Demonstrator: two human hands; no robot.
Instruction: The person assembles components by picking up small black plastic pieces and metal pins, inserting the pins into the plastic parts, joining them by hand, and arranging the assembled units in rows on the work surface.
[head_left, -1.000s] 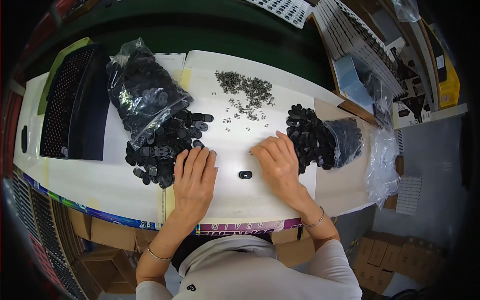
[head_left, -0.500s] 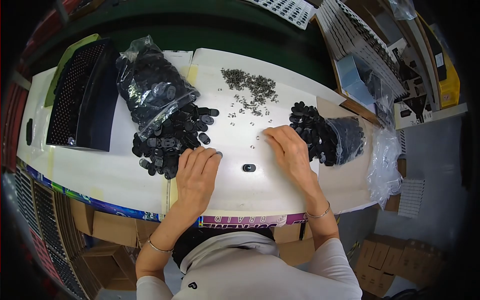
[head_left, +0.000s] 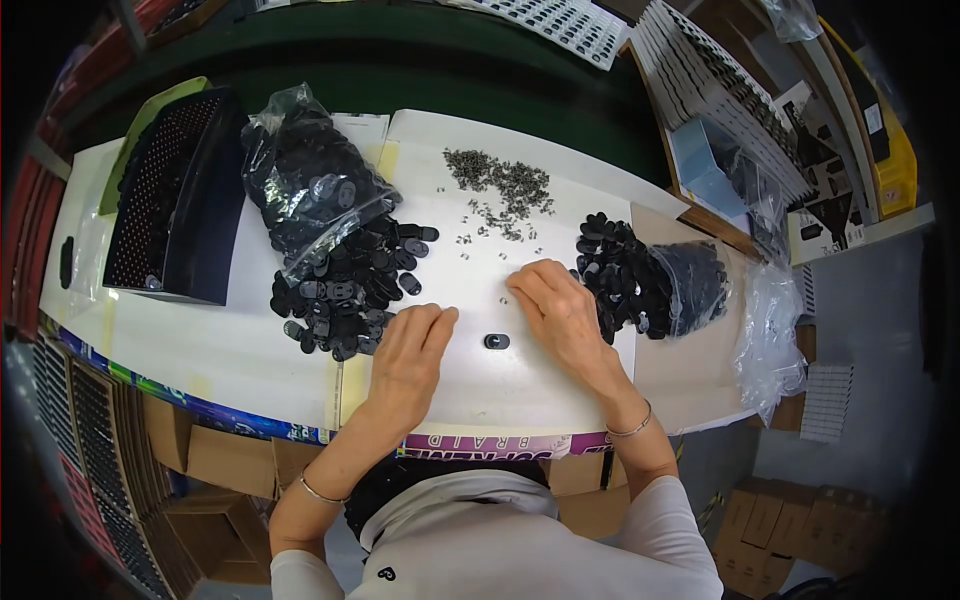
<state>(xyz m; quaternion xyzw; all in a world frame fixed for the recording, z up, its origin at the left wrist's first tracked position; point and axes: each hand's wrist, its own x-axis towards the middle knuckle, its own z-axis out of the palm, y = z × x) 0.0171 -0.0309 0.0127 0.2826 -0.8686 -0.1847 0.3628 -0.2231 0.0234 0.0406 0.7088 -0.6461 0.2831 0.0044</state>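
My left hand point(head_left: 410, 350) is closed beside the left pile of black oval plastic pieces point(head_left: 350, 275), its thumb and forefinger pinched. The black oval piece in that pinch is mostly hidden by the fingers. My right hand point(head_left: 562, 312) is closed too, its fingertips low over the white tabletop at a small metal clip they cover. Between the hands lies one black oval piece point(head_left: 497, 341) with a shiny spot on top. A loose metal clip point(head_left: 503, 300) rests just below my right fingertips. Farther back spreads a heap of small metal clips point(head_left: 497, 180).
At the left stand a clear bag of black pieces point(head_left: 310, 175) and a dark dotted box point(head_left: 175, 200). To the right are a second pile of black pieces point(head_left: 622, 275), a bag point(head_left: 690, 285) and crumpled clear plastic point(head_left: 770, 340). Stacked white trays point(head_left: 700, 90) stand at the back right.
My left hand has moved right, away from the left pile, with the black piece. My right hand has moved left and its fingertips now cover a clip that was visible before.
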